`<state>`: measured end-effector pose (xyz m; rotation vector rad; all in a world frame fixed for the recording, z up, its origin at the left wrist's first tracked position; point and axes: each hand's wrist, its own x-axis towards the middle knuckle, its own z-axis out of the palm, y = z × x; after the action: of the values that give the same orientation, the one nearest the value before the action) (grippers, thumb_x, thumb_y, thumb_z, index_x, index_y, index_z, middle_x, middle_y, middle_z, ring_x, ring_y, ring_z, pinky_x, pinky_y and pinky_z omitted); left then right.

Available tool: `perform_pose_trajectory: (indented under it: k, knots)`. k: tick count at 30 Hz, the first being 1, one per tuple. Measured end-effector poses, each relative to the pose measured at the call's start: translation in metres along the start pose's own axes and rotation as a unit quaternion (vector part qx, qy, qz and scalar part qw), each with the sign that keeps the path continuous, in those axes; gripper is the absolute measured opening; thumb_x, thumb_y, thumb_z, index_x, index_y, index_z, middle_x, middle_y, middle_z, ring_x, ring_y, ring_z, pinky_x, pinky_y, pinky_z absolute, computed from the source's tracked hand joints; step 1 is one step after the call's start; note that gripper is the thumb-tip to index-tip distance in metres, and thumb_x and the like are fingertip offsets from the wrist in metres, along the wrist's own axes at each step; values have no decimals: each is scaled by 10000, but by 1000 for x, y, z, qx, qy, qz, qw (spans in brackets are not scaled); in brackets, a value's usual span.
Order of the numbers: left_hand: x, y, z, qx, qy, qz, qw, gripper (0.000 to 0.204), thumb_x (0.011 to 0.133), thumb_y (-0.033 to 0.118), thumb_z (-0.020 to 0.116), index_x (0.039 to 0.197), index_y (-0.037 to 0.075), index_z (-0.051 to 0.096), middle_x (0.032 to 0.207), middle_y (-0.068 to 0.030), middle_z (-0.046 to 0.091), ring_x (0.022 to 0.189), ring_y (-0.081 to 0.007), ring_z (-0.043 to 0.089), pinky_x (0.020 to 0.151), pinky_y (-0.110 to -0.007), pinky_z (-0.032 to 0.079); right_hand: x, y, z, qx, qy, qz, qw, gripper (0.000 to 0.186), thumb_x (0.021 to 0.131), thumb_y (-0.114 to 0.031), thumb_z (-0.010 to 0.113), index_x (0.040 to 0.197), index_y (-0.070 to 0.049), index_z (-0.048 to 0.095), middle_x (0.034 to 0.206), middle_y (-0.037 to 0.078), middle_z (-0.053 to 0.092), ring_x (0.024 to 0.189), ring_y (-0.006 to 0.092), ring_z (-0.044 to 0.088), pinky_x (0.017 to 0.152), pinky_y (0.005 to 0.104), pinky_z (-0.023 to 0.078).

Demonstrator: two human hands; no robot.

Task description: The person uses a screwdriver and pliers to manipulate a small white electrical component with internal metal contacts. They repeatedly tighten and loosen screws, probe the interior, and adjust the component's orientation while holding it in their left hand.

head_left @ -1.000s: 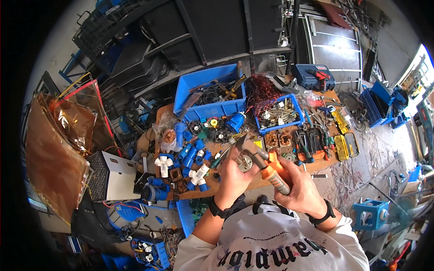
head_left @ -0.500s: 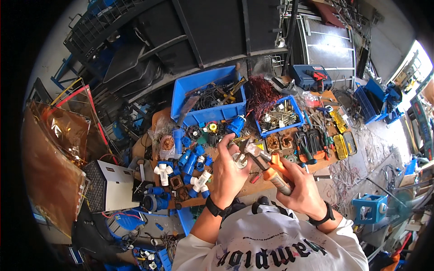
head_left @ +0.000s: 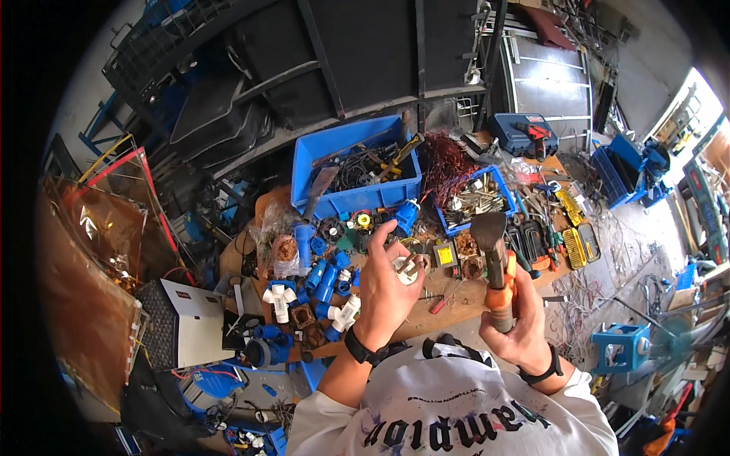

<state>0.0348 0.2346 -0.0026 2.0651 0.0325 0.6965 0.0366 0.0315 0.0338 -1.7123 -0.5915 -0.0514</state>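
The left hand (head_left: 384,296) pinches a round pale part (head_left: 403,270) between thumb and curled fingers, its index finger raised; the part's prongs are too small to count, and the fingertips behind it are hidden. The right hand (head_left: 518,319) wraps an orange-handled tool (head_left: 499,295), whose broad dark head points up, well apart from the part. The palm covers some of the handle, so I cannot tell how its lower end is shaped. Both are above the wooden table (head_left: 456,313), near a red screwdriver (head_left: 439,305). The tool's head overlaps the small blue tray (head_left: 514,199); tangled contents blur together in the large blue bin (head_left: 357,204).
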Motion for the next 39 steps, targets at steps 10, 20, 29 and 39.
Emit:
perform_pose_trajectory:
  k: [10, 20, 29, 39]
  knots:
    - [2, -2, -10, 9, -21, -51, 998, 722, 723, -42, 713, 1332, 18, 331, 747, -99, 604, 676, -272, 626, 630, -362, 498, 4, -10, 7, -63, -12, -28, 998, 735, 653, -13, 643, 1344, 28, 397, 1013, 151, 631, 810, 177, 665, 735, 296, 529]
    - [1, -5, -13, -137, -20, -54, 989, 579, 805, -43, 676, 1291, 40, 374, 754, -42, 580, 644, -176, 596, 620, -278, 480, -1, -11, 9, -41, -41, 51, 997, 708, 658, 5, 624, 1328, 30, 398, 937, 122, 664, 831, 176, 663, 771, 284, 509]
    - [-1, -12, -25, -721, -44, -341, 601, 267, 956, 279, 536, 1095, 51, 545, 981, -53, 579, 946, -200, 592, 825, -383, 523, -13, 5, 7, -33, -139, 136, 980, 683, 662, -45, 658, 1303, 47, 441, 896, 143, 656, 761, 194, 646, 725, 308, 507]
    - [-10, -4, -22, -810, -59, -324, 486, 289, 974, 312, 525, 1116, 61, 514, 1136, -64, 554, 1143, -234, 530, 991, -467, 449, -24, 15, 8, 4, -155, 141, 978, 688, 669, -55, 658, 1309, 41, 426, 844, 130, 651, 725, 177, 628, 704, 303, 500]
